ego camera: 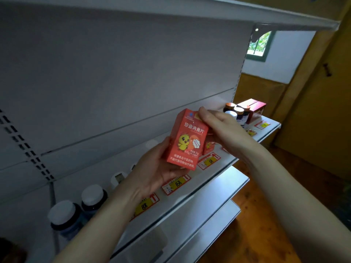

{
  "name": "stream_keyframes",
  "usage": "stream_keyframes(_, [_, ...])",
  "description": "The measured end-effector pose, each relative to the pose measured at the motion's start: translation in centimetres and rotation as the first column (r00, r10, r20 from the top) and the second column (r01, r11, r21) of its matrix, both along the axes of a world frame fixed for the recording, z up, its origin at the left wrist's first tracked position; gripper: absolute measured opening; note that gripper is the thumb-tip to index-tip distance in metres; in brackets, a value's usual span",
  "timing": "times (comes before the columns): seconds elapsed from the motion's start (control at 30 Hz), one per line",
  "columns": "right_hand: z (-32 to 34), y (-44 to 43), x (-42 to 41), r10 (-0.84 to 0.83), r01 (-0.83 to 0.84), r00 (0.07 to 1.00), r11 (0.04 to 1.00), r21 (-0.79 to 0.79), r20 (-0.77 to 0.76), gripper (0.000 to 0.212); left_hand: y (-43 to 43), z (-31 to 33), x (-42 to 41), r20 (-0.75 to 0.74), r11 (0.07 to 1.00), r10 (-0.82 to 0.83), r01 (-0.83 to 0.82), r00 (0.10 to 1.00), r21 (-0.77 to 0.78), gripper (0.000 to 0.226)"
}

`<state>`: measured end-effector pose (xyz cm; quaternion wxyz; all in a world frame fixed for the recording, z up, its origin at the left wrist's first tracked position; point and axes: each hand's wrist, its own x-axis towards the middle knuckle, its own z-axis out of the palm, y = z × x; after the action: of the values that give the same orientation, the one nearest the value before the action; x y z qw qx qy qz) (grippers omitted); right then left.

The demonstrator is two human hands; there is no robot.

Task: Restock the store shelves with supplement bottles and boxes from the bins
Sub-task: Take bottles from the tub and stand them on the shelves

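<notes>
An orange-red box (pixel 187 141) with a yellow chick on its front is held upright above the white shelf (pixel 191 192). My left hand (pixel 153 168) grips its lower left side from below. My right hand (pixel 226 128) pinches its top right corner. A second box of the same kind (pixel 208 147) stands on the shelf just behind it, partly hidden. Two dark bottles with white caps (pixel 76 211) stand on the shelf at the left. At the shelf's far right are several dark bottles with copper caps (pixel 238 112) and a red box (pixel 254 108).
Yellow and red price tags (pixel 175 184) line the shelf's front edge. Another shelf (pixel 266 18) hangs overhead, and lower shelves (pixel 205 211) jut out beneath. The wooden floor (pixel 266 215) lies at the right, with a yellow wall and a window (pixel 259 45) beyond.
</notes>
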<state>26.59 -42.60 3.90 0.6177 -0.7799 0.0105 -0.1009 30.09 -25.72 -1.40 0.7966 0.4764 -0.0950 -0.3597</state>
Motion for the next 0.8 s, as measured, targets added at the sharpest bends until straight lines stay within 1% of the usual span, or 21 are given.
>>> stream_keyframes(0.07, [0.1, -0.5, 0.3, 0.013, -0.013, 1.000, 1.000, -0.026, 0.003, 0.026, -0.5, -0.4, 0.5, 0.174, 0.980, 0.084, -0.113, 0.981, 0.165, 0.041])
stream_keyframes(0.1, [0.2, -0.9, 0.5, 0.013, -0.013, 1.000, 1.000, -0.027, 0.003, 0.026, -0.7, -0.3, 0.5, 0.252, 0.963, 0.104, -0.160, 0.962, 0.215, 0.038])
stream_keyframes(0.17, [0.3, -1.8, 1.2, 0.007, -0.007, 1.000, 1.000, -0.024, 0.007, 0.026, -1.4, 0.1, 0.7, 0.345, 0.941, 0.121, -0.218, 0.931, 0.257, 0.039])
stream_keyframes(0.23, [0.2, -3.0, 2.0, -0.001, 0.001, 1.000, 1.000, -0.025, 0.017, 0.027, -2.1, 0.4, 0.5, 0.416, 0.931, 0.110, -0.241, 0.903, 0.275, 0.041])
stream_keyframes(0.33, [0.4, -5.4, 3.3, 0.037, -0.036, 0.999, 0.998, -0.047, 0.028, 0.025, -4.0, 0.4, 0.4, 0.603, 0.883, 0.051, -0.319, 0.796, 0.345, 0.040])
stream_keyframes(0.4, [1.0, -7.5, 4.1, 0.116, -0.112, 0.993, 0.984, -0.136, 0.023, 0.020, -5.7, 0.7, 0.7, 0.636, 0.854, 0.094, -0.390, 0.766, 0.344, 0.037])
stream_keyframes(0.5, [2.9, -10.7, 5.3, 0.251, -0.243, 0.968, 0.922, -0.300, -0.010, 0.010, -8.3, 0.7, 1.3, 0.678, 0.840, 0.140, -0.449, 0.721, 0.304, 0.038])
stream_keyframes(0.57, [3.7, -12.5, 6.2, 0.314, -0.305, 0.949, 0.889, -0.340, -0.031, 0.013, -9.6, 0.3, 1.9, 0.696, 0.821, 0.170, -0.491, 0.698, 0.291, 0.039])
stream_keyframes(0.63, [4.0, -13.4, 7.2, 0.363, -0.351, 0.932, 0.876, -0.332, -0.029, 0.020, -10.8, -0.2, 2.1, 0.719, 0.776, 0.189, -0.551, 0.668, 0.308, 0.049])
stream_keyframes(0.67, [3.9, -13.7, 7.6, 0.382, -0.365, 0.924, 0.870, -0.332, -0.014, 0.023, -11.4, -0.4, 2.0, 0.743, 0.729, 0.190, -0.599, 0.642, 0.331, 0.053])
stream_keyframes(0.7, [3.8, -13.8, 8.0, 0.396, -0.373, 0.918, 0.867, -0.332, 0.002, 0.025, -12.1, -0.7, 1.9, 0.776, 0.665, 0.189, -0.660, 0.602, 0.350, 0.051])
stream_keyframes(0.73, [3.5, -14.0, 8.5, 0.407, -0.379, 0.913, 0.865, -0.328, 0.017, 0.025, -12.7, -0.9, 1.6, 0.811, 0.572, 0.198, -0.737, 0.551, 0.361, 0.048])
stream_keyframes(0.8, [2.9, -14.2, 9.4, 0.421, -0.386, 0.906, 0.869, -0.308, 0.052, 0.026, -13.9, -1.7, 0.6, 0.883, 0.329, 0.207, -0.880, 0.422, 0.343, 0.045])
